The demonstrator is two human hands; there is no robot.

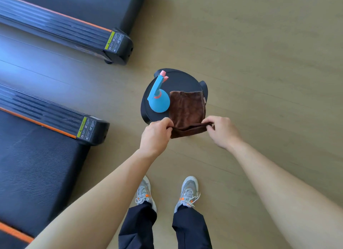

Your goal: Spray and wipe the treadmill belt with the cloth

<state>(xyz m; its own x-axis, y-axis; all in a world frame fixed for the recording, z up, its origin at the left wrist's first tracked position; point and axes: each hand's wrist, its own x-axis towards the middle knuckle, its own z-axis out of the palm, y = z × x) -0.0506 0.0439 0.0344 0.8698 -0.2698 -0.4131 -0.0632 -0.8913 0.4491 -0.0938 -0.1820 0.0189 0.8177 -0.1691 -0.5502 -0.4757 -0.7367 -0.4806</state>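
Brown cloth (187, 109): lies on a round black stool (178, 79), near edge lifted past the rim. Left hand (156, 135) pinches its near-left corner and right hand (222, 131) its near-right corner, fingers curled.
Blue spray bottle (158, 102): upright, touching the cloth's left edge.
Treadmill belt (33, 174): left of the stool, a strip of wood floor (259, 63) between; open floor to the right.

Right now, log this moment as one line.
left hand: pinches cloth edge | right hand: pinches cloth edge | spray bottle: stands on stool, untouched
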